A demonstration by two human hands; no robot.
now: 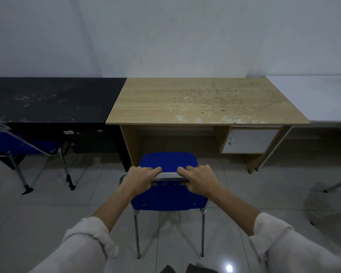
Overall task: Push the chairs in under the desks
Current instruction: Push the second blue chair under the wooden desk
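A blue chair [168, 198] with metal legs stands on the tiled floor, facing a light wooden desk [201, 103]. Its seat front is just at the desk's opening. My left hand [140, 179] and my right hand [200, 179] both grip the grey top edge of the chair's backrest, side by side. A second blue chair [18, 143] stands at the left, its seat partly under a black desk [51, 99].
A white desk [319, 97] adjoins the wooden one at the right. A white drawer unit [250, 140] hangs under the wooden desk's right side. A metal chair leg [337, 186] shows at the right edge. A pale wall runs behind the desks.
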